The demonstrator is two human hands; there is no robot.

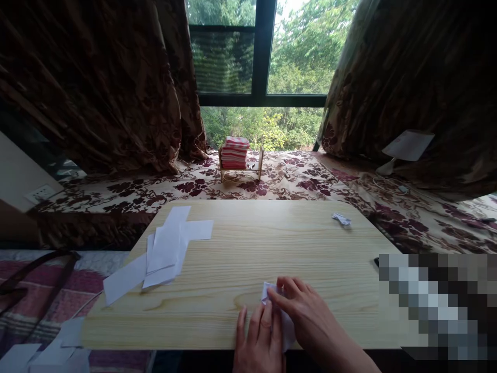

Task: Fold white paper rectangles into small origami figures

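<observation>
Right now my pale wooden lap table (248, 243) fills most of the view, set on a maroon floral cloth (295, 181). Toward its left edge lies a loose heap of white paper strips (163, 254). Near the front edge my right hand (310, 316) and left hand (258, 336) press down together on a small folded white paper piece (268, 291) — fingers flat on it, pinning it against the wood. Far right sits a tiny crumpled white paper scrap (341, 219) — well apart.
</observation>
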